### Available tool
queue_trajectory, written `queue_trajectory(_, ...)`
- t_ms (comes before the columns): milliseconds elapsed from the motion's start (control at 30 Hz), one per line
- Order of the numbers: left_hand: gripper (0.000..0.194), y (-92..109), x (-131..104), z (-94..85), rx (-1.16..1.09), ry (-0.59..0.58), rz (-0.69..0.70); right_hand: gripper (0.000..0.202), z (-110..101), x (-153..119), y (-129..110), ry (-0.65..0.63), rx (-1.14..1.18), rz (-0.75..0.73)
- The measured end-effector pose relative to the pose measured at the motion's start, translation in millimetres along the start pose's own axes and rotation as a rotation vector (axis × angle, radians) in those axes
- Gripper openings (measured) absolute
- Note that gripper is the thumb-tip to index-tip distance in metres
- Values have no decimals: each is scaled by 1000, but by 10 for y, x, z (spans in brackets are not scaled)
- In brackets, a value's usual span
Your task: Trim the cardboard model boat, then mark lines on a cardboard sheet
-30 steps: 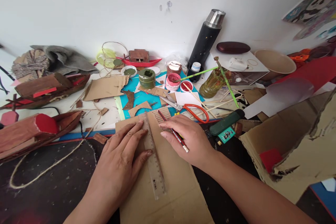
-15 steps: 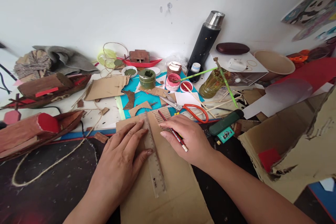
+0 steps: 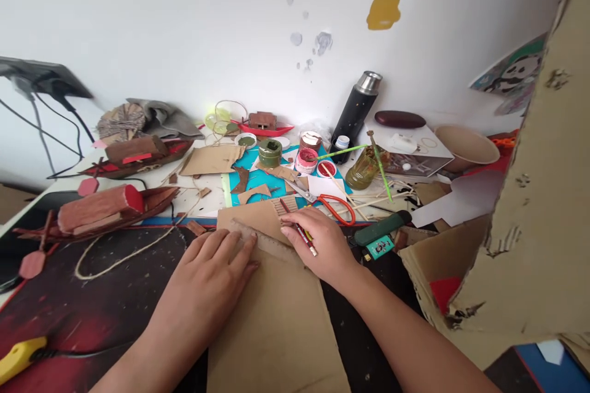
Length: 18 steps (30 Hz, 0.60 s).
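Observation:
A brown cardboard sheet [image 3: 276, 325] lies on the dark mat. My left hand [image 3: 207, 282] rests on its left side, fingers spread, fingertips on the end of a clear ruler [image 3: 270, 245]. The ruler lies slanted across the sheet from upper left to lower right, and its right end reaches under my right hand. Pinched in my right hand [image 3: 318, 242] is a dark red pencil [image 3: 304, 238], its white end toward me and its tip toward the corrugated strip [image 3: 279, 206] at the sheet's top edge.
Orange-handled scissors [image 3: 338, 209], open paint jars [image 3: 270, 153] and a jar with green sticks [image 3: 362, 169] stand behind. Model boats [image 3: 99, 212] sit at left. A yellow-handled tool [image 3: 21, 357] lies lower left. Right are a green case [image 3: 382, 227] and a large cardboard box [image 3: 516, 245].
The ruler has turned from nearly lengthwise to slanting across the sheet. My left hand has shifted with it. The camera view has tilted up, showing more wall and cables.

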<state>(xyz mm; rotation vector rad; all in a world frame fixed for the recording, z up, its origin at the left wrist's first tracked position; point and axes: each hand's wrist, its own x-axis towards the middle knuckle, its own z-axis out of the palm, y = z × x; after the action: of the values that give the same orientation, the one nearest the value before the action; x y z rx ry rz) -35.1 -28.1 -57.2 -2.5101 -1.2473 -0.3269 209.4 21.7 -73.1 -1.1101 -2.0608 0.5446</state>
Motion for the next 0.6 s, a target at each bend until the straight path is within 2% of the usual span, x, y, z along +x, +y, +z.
queue_trajectory(200,37,166,-145,-96,62,-30,-79,13,3,-12,19,19,0,-27)
queue_trajectory(367,42,227,-210,-29,-34,45,-110,13,5,-10,17,11,3,-25)
queue_trajectory(600,46,258,-286,68,-117,-4,-147,13,-3,-3,22,5,6,-25)
